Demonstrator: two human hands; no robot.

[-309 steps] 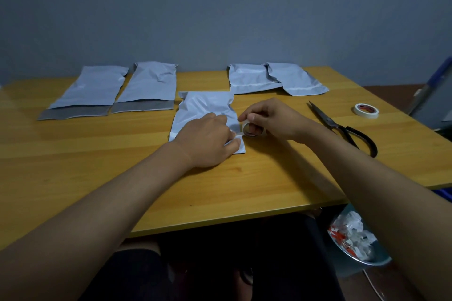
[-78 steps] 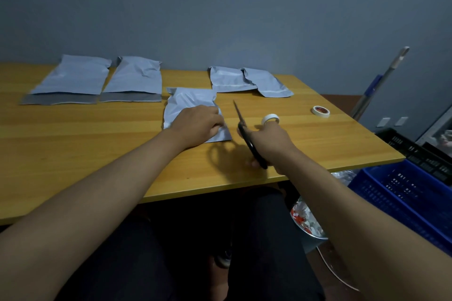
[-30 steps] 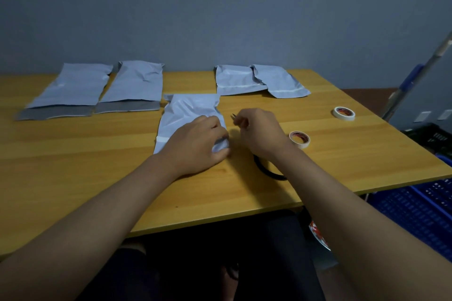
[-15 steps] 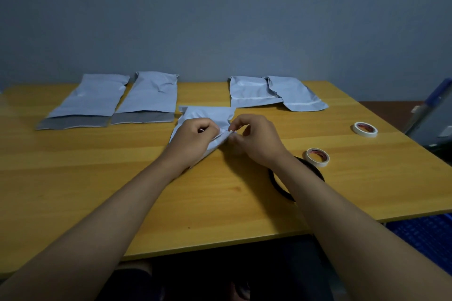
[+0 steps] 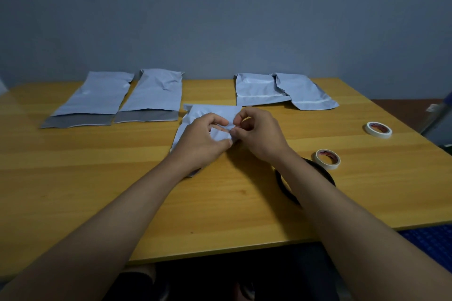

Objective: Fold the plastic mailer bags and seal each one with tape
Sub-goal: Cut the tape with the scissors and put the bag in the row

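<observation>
Head view: two unfolded mailers [image 5: 117, 98] at tabletop [image 5: 73, 178] far-left edge; left hand [image 5: 200, 139] and right hand [image 5: 259, 137] both pinch centre mailer [image 5: 212, 111], taping unfinished; two sealed mailers [image 5: 283, 91] far-right; tape rolls [image 5: 327, 159] beside.

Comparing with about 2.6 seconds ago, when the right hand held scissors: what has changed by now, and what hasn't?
The right hand has let go of the scissors, which now lie on the table under the right forearm, and has joined the left hand pinching the centre mailer bag. The near tape roll now lies right of the scissors. The four other bags and the far tape roll stayed put.
</observation>
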